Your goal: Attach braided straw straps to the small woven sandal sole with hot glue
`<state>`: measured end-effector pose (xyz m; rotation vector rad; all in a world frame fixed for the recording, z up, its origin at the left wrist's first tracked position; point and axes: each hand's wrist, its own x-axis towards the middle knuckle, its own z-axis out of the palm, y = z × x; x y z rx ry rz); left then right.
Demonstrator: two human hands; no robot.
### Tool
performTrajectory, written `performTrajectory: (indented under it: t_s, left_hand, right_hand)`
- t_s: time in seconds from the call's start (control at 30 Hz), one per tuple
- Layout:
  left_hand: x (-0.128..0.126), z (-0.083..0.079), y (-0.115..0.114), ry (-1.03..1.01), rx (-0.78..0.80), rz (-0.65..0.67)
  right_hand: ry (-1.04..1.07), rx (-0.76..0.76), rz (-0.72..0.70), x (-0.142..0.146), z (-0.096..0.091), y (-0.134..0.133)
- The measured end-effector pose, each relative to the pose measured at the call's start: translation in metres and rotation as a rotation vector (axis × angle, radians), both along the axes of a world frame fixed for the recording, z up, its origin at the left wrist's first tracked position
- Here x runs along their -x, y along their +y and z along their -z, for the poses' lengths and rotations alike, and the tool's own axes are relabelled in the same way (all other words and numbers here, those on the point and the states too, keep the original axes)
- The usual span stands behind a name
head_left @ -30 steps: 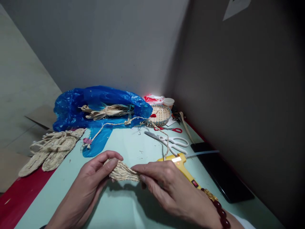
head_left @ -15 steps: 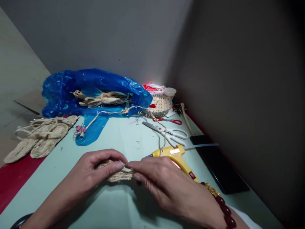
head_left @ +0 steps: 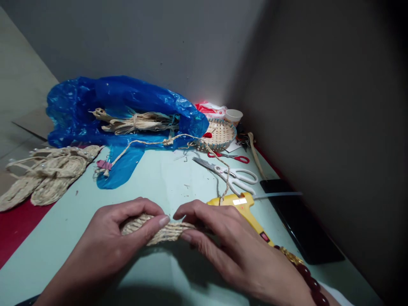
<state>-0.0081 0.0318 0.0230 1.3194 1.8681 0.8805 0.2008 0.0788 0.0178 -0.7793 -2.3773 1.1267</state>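
My left hand (head_left: 124, 238) grips a braided straw sole (head_left: 165, 233), its thumb on top and its fingers curled behind. At the sole's right end my right hand (head_left: 229, 246) pinches the straw between thumb and fingers, its forefinger lifted a little. A thin braided straw cord (head_left: 228, 176) runs over the table, past the scissors and across the glue gun, toward my right hand; its end there is hidden. The yellow glue gun (head_left: 245, 206) lies just behind that hand, a glue stick poking from its back.
White-handled scissors (head_left: 236, 178) and red-handled scissors (head_left: 237, 158) lie beyond the glue gun. A black phone (head_left: 302, 229) is at right. Straw sandals (head_left: 60, 170) lie at left. Behind are a blue plastic bag (head_left: 127, 95) with a straw bundle (head_left: 137, 122), a woven basket (head_left: 221, 134) and a cup (head_left: 233, 115).
My right forefinger has lifted away from my left thumb, so more of the sole shows between the hands. The view has shifted slightly; the things on the table lie as before.
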Motion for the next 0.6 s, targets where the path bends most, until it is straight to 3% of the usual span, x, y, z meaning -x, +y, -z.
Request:
performTrajectory:
  t_s: [0.3, 0.47, 0.6]
  left_hand:
    - [0.004, 0.001, 0.001, -0.025, 0.030, 0.030]
    - [0.013, 0.007, 0.005, -0.125, 0.031, 0.162]
    - [0.016, 0.005, 0.007, -0.266, 0.089, 0.154]
  right_hand:
    - [0.064, -0.109, -0.049, 0.000, 0.004, 0.003]
    - [0.075, -0.070, -0.047, -0.002, 0.005, 0.006]
    - [0.075, -0.063, -0.073, -0.004, 0.006, 0.008]
